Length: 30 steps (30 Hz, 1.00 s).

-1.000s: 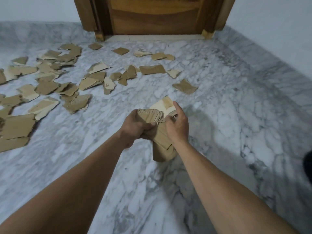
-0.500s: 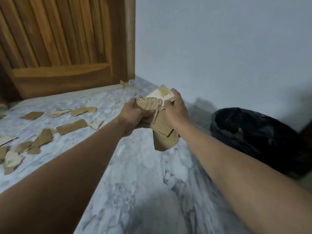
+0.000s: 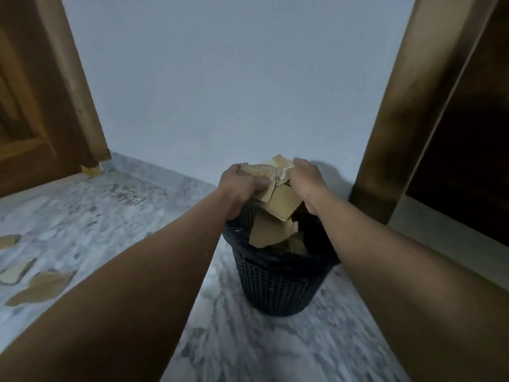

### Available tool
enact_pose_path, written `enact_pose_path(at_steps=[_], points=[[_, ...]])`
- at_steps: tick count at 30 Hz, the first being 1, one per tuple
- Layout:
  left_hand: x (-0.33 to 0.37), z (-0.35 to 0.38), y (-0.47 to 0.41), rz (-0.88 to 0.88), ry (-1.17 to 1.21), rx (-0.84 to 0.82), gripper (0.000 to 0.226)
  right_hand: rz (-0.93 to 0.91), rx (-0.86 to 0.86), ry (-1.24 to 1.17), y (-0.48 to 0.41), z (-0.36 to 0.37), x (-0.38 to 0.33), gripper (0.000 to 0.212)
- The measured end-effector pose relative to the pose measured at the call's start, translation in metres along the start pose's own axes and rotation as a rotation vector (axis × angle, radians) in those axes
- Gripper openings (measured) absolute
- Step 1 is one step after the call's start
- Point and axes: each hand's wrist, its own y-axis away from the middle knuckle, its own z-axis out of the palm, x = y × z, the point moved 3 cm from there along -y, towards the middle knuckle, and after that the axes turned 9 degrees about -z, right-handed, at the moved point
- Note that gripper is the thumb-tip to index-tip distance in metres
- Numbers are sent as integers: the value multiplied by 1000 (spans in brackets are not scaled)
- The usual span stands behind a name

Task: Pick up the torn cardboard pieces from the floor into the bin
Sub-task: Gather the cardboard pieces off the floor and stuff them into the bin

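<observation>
Hands of a person reach forward from the bottom of the view, with both bare forearms showing. The left hand (image 3: 242, 186) and the right hand (image 3: 305, 180) grip a bundle of torn cardboard pieces (image 3: 278, 201) from either side, fingers curled around its top. The bundle hangs directly over the open mouth of a black mesh bin (image 3: 278, 285) lined with a dark bag. More brown cardboard (image 3: 271, 232) shows inside the bin's rim, just below the bundle; whether it touches the bundle cannot be told. The bin stands on a grey-white marble floor (image 3: 248, 343), near the floor's far edge where it meets a pale wall (image 3: 234, 78). Loose cardboard scraps (image 3: 41, 288) lie toward the floor's left edge, well apart from the bin. A wooden door (image 3: 33, 106) stands at the far left corner, and a dark wooden frame (image 3: 399, 119) at the right.
</observation>
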Motion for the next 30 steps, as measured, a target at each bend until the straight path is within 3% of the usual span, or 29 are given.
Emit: enact_pose_path(at_steps=[3,8,10,12,14,19,25,30], points=[[-7,24,-4,49,-212,-34,77,3,-31,87,-1,-25,20,43],[-28,13,-6,237,-786,196,69,-29,23,362,8,-69,59,40],[-39,6,-8,221,-878,237,72,-6,57,490,15,-87,83,40],[-47,1,-5,142,-836,218,71,68,22,501,22,-99,107,44],[-54,-7,-2,49,-703,219,65,156,-59,351,25,-100,124,43],[-73,-28,-6,-83,-367,129,59,247,-137,202,18,-79,127,67],[-68,-86,3,-112,-236,233,58,240,-132,128,12,-20,93,76],[-55,-170,8,-60,-188,358,57,182,-164,24,4,60,57,67]])
